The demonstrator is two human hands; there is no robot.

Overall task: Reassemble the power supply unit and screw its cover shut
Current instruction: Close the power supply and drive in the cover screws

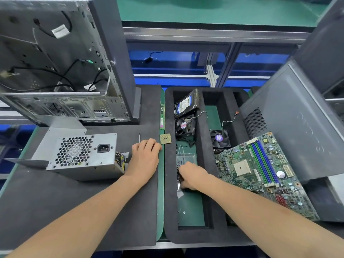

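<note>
The right hand (192, 175) is curling into the screw tray (186, 157), likely for cover screws, its catch indiscernible, while the left hand (145, 159) is resting loose and empty beside the power supply unit (83, 155) on the foam mat (55, 202).

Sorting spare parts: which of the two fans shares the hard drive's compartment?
The red-labelled fan, just in front of the hard drive; the purple-labelled fan lies farther right, beside the motherboard.

PSU (83, 155) sits centre-left on the foam mat (55, 202), left hand (145, 158) resting beside it, right hand (193, 175) in the clear tray (186, 157).
</note>
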